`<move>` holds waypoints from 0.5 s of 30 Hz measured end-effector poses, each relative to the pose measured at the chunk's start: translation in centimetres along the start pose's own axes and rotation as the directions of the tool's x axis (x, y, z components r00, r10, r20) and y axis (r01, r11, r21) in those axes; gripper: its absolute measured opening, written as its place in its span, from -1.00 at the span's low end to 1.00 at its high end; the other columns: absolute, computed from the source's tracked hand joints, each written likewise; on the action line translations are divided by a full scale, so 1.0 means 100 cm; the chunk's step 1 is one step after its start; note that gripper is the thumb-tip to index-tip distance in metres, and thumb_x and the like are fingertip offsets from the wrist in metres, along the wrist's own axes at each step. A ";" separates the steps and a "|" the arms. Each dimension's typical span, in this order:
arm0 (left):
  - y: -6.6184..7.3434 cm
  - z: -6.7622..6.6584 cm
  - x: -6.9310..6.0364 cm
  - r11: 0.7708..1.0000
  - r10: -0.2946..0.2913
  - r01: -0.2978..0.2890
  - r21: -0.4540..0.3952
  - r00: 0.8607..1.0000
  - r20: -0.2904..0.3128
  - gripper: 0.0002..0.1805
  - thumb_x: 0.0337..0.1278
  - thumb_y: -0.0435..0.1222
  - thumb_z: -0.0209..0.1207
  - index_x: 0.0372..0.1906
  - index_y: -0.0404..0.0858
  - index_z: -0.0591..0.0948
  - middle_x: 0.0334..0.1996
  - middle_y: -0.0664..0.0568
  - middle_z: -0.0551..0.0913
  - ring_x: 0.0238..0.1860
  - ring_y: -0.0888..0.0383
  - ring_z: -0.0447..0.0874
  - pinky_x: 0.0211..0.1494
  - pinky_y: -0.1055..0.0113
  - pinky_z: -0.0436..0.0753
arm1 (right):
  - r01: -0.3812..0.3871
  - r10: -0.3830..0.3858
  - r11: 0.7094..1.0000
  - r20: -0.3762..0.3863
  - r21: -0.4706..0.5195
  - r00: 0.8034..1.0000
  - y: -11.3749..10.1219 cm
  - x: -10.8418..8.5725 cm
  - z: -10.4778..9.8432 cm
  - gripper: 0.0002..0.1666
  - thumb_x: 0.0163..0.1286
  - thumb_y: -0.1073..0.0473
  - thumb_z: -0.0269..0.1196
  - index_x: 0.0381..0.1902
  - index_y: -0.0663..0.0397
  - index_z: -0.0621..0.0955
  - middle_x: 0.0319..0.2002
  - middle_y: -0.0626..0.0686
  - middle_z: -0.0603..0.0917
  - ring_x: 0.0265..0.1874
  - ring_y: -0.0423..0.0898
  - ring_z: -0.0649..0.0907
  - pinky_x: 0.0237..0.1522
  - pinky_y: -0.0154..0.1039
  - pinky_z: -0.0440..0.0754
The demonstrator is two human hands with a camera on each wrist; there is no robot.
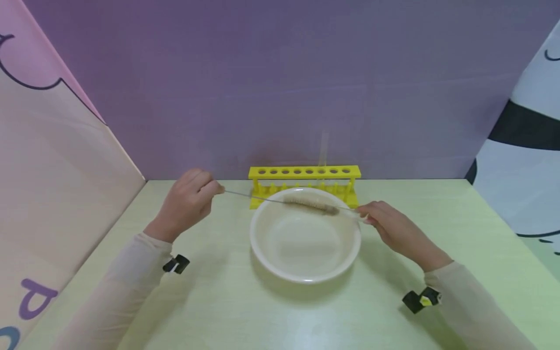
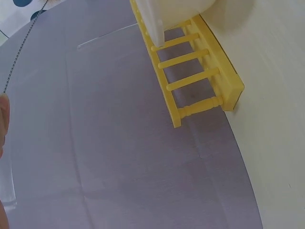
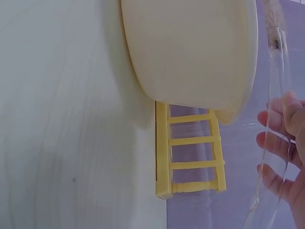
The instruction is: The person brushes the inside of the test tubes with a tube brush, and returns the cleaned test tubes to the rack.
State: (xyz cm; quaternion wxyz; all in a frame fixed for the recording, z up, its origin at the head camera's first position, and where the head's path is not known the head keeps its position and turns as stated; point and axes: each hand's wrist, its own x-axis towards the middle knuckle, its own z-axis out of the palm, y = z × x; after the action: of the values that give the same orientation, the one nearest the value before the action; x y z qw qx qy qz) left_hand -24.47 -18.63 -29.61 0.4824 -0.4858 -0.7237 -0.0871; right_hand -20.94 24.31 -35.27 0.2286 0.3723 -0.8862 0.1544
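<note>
Fingers of your left hand [image 1: 188, 199] pinch the end of the thin, grey, twisted-wire handle [image 1: 245, 195] of a long brush with pale brownish bristles [image 1: 306, 205]. Your right hand [image 1: 393, 233] grips a clear, slender glass tube [image 3: 277, 76], its fingers and thumb curled round the wall, as your right wrist view shows. Brush and tube form nearly one line between your two hands, sloping slightly down toward your right. At the tube's mouth, the tip of the bristles sits just inside the glass, while most of the bristled length is outside it.

You have both things raised above the far part of a round, cream-white, smooth basin [image 1: 304, 243], which stands upright on the pale, light-wood worktop [image 1: 218, 301]. Your left hand is out past the basin's left side; your right hand is near its right rim.

Just behind the basin you see a yellow plastic rack [image 1: 303, 170] with one row of eight round holes, its lower part partly hidden by the basin's rim. A second clear tube [image 1: 323, 146] stands up from the rack, faint against the plain purple-grey backdrop [image 1: 306, 73]. Your sleeves [image 1: 127, 282] are pale cream, with a small black fitting [image 1: 176, 264] near each wrist.
</note>
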 end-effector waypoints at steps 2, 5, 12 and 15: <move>0.000 -0.001 -0.001 1.000 -0.001 0.001 0.001 1.000 0.004 -0.69 0.15 -0.57 -0.23 -0.46 -0.34 0.53 -0.57 -0.05 0.45 -0.55 0.04 0.34 -0.48 0.22 0.37 | -0.003 0.003 1.000 0.009 0.001 1.000 0.000 0.000 -0.001 -0.53 0.07 0.54 0.29 -0.03 0.19 0.54 -0.24 0.04 0.62 -0.26 -0.04 0.60 -0.23 -0.09 0.61; 0.000 -0.001 -0.002 1.000 -0.006 0.006 0.002 1.000 0.016 -0.69 0.16 -0.56 -0.23 -0.46 -0.35 0.53 -0.56 -0.06 0.46 -0.54 0.03 0.36 -0.47 0.22 0.38 | -0.008 0.008 1.000 0.017 -0.005 1.000 0.000 -0.001 -0.002 -0.53 0.07 0.53 0.29 -0.02 0.18 0.54 -0.23 0.04 0.62 -0.26 -0.03 0.60 -0.23 -0.08 0.61; -0.002 -0.003 -0.004 1.000 -0.016 0.016 0.005 0.998 0.054 -0.74 0.03 -0.62 -0.15 -0.43 -0.35 0.53 -0.53 -0.07 0.48 -0.52 0.03 0.39 -0.44 0.22 0.41 | 0.004 -0.004 1.000 0.004 -0.001 1.000 0.002 -0.001 -0.003 -0.54 0.06 0.54 0.29 -0.04 0.21 0.55 -0.23 0.05 0.62 -0.25 -0.02 0.60 -0.22 -0.07 0.60; -0.004 -0.004 -0.006 1.000 -0.018 0.018 0.003 0.998 0.059 -0.74 -0.02 -0.64 -0.14 -0.43 -0.36 0.53 -0.53 -0.07 0.48 -0.52 0.03 0.39 -0.44 0.22 0.40 | -0.004 0.004 1.000 0.018 0.003 1.000 0.004 -0.002 -0.003 -0.55 0.09 0.54 0.28 -0.04 0.21 0.55 -0.22 0.06 0.62 -0.23 -0.03 0.60 -0.21 -0.07 0.60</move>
State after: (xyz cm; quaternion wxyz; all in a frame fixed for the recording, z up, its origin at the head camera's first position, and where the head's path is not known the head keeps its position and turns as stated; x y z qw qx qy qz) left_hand -24.45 -19.46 -29.75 0.4607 -0.4808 -0.7421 -0.0762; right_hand -21.06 24.86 -35.19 0.2198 0.3723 -0.8886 0.1529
